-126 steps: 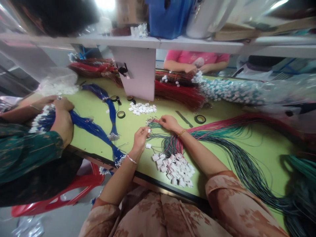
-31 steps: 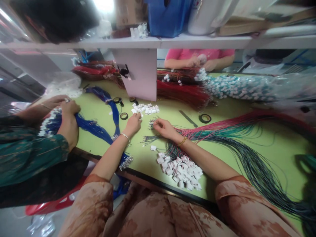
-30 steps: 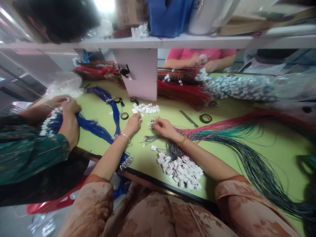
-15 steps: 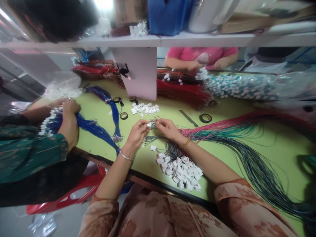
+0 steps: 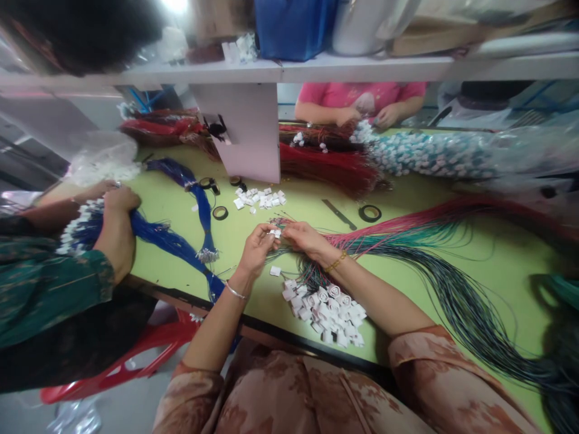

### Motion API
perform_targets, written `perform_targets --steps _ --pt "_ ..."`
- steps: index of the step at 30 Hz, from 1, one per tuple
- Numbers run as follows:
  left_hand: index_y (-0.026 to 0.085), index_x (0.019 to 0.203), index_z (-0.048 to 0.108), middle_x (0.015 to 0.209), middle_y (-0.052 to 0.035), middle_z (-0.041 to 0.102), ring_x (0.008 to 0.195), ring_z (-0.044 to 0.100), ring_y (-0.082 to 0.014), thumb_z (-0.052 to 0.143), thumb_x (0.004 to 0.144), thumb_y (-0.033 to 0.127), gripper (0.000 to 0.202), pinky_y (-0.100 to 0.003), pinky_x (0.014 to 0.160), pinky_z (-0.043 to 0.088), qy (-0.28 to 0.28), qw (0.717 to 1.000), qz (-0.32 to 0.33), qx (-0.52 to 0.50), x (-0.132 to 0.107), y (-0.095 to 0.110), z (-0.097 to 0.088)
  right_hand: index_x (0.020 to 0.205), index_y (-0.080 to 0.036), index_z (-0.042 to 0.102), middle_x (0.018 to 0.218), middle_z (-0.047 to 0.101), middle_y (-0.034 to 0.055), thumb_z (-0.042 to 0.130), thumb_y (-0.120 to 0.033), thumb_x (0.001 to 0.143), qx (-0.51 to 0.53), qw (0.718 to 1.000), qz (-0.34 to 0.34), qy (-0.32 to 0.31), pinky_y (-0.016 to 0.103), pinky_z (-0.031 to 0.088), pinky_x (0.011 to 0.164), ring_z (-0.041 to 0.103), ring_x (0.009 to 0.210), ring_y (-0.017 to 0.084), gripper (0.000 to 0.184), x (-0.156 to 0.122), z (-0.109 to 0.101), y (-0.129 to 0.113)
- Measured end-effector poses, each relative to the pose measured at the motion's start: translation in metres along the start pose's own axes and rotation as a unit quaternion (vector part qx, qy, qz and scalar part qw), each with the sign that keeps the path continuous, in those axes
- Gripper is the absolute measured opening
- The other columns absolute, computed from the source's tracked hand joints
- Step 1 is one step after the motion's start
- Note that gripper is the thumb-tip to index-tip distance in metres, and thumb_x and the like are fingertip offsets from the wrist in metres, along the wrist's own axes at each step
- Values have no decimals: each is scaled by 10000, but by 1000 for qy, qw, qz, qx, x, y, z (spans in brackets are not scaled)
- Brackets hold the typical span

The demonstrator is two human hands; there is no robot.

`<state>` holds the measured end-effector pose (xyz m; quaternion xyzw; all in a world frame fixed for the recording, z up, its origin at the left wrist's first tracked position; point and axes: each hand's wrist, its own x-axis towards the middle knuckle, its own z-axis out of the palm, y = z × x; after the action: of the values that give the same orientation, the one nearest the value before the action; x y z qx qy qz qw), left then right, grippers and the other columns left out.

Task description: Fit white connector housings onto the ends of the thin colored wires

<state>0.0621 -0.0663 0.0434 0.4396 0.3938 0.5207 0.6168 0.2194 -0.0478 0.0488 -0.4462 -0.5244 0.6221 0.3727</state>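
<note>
My left hand [image 5: 256, 248] pinches a small white connector [image 5: 274, 232] above the green table [image 5: 253, 283]. My right hand [image 5: 304, 236] meets it from the right, fingers pinched on the thin ends of the red and green wires [image 5: 407, 238] that fan out to the right. Just below my hands lies a heap of white connectors fitted to wires [image 5: 326, 306]. A single loose connector [image 5: 274, 271] sits beside that heap. A smaller pile of loose white connectors [image 5: 259, 199] lies farther back.
On the left a person's hands [image 5: 113, 226] grip a blue wire bundle [image 5: 172, 241]. Another person in pink [image 5: 362, 102] works across the table. Tape rolls [image 5: 370, 213], a metal strip [image 5: 337, 214], red wire bundles [image 5: 330, 169] and a white shelf post [image 5: 246, 129] stand behind.
My left hand reached to the far pile of loose connectors, then came back with one to meet my right hand at the wire ends. The view shifted slightly.
</note>
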Motion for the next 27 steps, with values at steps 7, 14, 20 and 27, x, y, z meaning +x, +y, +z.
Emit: perform_targets --steps 7,14,20,27 --pt "169 892 619 873 -19 633 666 550 -75 777 688 282 281 -210 657 455 39 999 -1 -16 -2 -9 3 686 -154 556 613 495 -30 547 -349 787 -176 975 -133 21 221 289 534 386 563 89 220 -3 -2 11" --pt "161 881 629 797 -15 632 618 534 -78 714 702 235 212 -202 594 429 49 999 -6 18 -1 -12 -9 711 -164 562 666 561 3 472 -328 868 -276 948 -156 20 230 344 594 461 618 121 244 7 -6 17" --pt "156 805 629 668 3 601 545 501 -76 614 696 144 111 -196 520 392 97 991 0 94 8 -9 -36 865 -172 648 891 620 102 543 -242 841 -534 835 -123 54 281 334 650 518 754 193 128 19 -31 15" --pt "150 799 611 769 -19 645 573 530 -72 653 690 167 118 -199 539 418 90 994 -33 47 7 1 -23 892 -177 669 876 634 90 494 -274 896 -514 839 -170 59 270 333 648 530 748 177 200 19 -39 22"
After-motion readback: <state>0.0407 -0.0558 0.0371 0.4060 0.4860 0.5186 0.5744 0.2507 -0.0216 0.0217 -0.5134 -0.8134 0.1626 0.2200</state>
